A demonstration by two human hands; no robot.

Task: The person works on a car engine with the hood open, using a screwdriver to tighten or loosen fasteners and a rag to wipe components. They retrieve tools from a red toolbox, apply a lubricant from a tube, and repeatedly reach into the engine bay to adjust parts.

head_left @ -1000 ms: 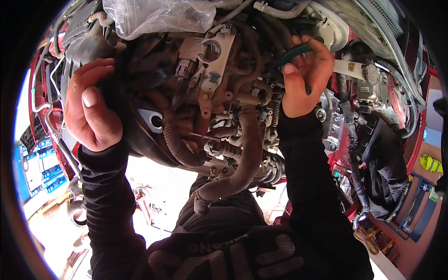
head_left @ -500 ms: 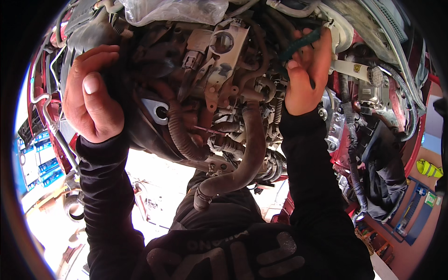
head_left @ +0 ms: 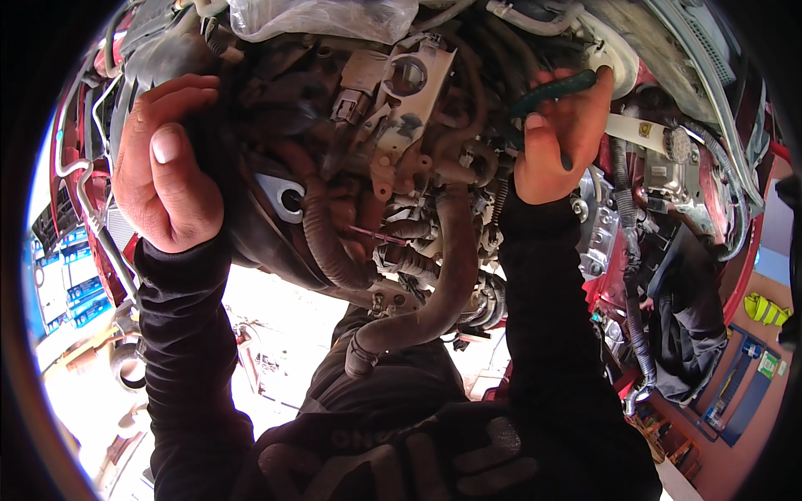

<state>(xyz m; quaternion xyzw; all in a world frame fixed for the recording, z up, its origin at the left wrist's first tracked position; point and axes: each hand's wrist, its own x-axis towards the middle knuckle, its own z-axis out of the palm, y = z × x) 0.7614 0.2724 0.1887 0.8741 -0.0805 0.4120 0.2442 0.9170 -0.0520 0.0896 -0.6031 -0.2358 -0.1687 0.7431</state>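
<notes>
Dark green-handled pliers (head_left: 561, 87) are in my right hand (head_left: 558, 154), at the right side of the engine. One handle angles up across my fingers, and the jaws are hidden among dark parts. My left hand (head_left: 165, 171) lies along the side of a rounded black engine part (head_left: 255, 221), its fingers together and curved and its thumb lying apart; the fingertips are partly lost in shadow. Between my hands is the engine with a metal bracket (head_left: 409, 108) and a grey connector (head_left: 349, 104). A thick rubber hose (head_left: 455, 250) bends down toward my body.
A clear plastic sheet (head_left: 326, 18) covers the top middle. A white filler neck with a cap (head_left: 647, 132) and a corrugated cable sleeve (head_left: 625, 200) are right of my right hand. Dark cloth (head_left: 689, 309) hangs over the red body edge. Blue boxes (head_left: 79, 288) stand at left.
My right hand has shifted slightly right and turned with the pliers, so their green handle now shows more clearly. My left hand stays in place. The whole view has moved slightly.
</notes>
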